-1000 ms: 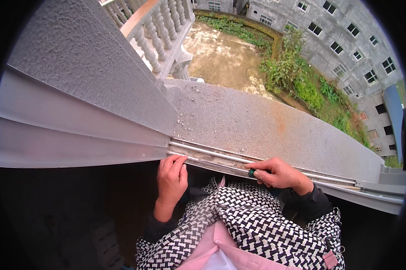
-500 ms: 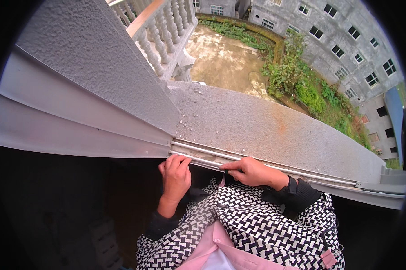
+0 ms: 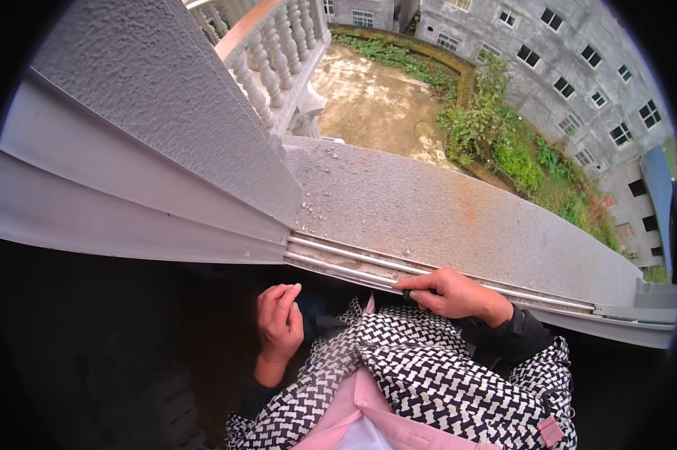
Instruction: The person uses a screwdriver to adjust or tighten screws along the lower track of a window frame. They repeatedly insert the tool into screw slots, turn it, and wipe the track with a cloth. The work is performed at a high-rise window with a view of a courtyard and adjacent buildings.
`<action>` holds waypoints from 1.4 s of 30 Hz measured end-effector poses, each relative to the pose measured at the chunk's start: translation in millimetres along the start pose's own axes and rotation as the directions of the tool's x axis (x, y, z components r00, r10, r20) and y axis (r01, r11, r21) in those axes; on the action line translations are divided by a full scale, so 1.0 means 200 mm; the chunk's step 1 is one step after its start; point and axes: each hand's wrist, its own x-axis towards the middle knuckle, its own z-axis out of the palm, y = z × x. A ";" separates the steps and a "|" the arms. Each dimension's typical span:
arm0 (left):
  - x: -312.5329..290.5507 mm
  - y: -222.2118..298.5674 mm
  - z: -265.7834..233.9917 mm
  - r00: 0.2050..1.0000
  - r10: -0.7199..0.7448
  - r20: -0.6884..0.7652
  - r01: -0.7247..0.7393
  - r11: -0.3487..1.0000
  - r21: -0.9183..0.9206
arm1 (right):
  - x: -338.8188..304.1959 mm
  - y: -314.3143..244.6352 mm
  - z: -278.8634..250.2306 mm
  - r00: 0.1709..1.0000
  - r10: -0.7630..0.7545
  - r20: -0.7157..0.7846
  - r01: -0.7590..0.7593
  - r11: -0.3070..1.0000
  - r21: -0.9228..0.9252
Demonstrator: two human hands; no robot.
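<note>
Under my hands runs a pale metal window track (image 3: 353, 271) with raised white rails and dirt in its grooves. My right hand (image 3: 458, 292) is closed around a small tool with a dark handle (image 3: 408, 294). Its forefinger stretches along the near rail; the tool's working end is hidden. My left hand (image 3: 280, 322) hovers on the near side of the track, clear of the rail. Its fingers are half bent, the thumb is a little apart from them, and nothing shows in it.
Beyond the track lies a rough concrete ledge (image 3: 398, 202) with loose crumbs. A grey textured wall (image 3: 151, 97) and white frame (image 3: 128, 195) bound the left side. Past the ledge is a drop to a yard (image 3: 376, 90). A balustrade (image 3: 278, 56) stands far left.
My left hand has come off the rail and drawn back toward me. My right hand has slid to the right along the track with the tool.
</note>
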 end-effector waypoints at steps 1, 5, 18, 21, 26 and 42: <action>-0.03 0.00 0.00 0.999 -0.040 0.017 0.040 0.999 -0.021 | -0.01 0.01 0.00 0.997 0.079 0.018 -0.078 0.997 -0.019; -0.13 0.03 -0.01 0.991 -0.097 0.088 0.102 0.993 -0.051 | 0.08 0.04 0.02 1.000 -0.018 0.001 0.018 0.987 -0.159; -0.24 0.08 -0.07 0.979 -0.177 0.096 0.185 0.980 -0.075 | 0.22 0.00 0.12 0.972 0.171 -0.163 0.042 0.555 0.831; -0.25 0.09 -0.05 0.969 -0.218 0.118 0.231 0.967 -0.111 | 0.12 0.00 0.06 0.937 0.215 -0.274 0.036 0.722 0.691; -0.27 0.11 -0.06 0.968 -0.204 0.144 0.221 0.969 -0.115 | 0.05 -0.03 0.09 0.994 0.104 0.014 -0.105 0.986 0.126; -0.29 0.20 -0.13 0.959 -0.240 0.153 0.261 0.955 -0.140 | 0.27 -0.03 0.15 0.999 0.028 -0.040 -0.010 0.920 0.391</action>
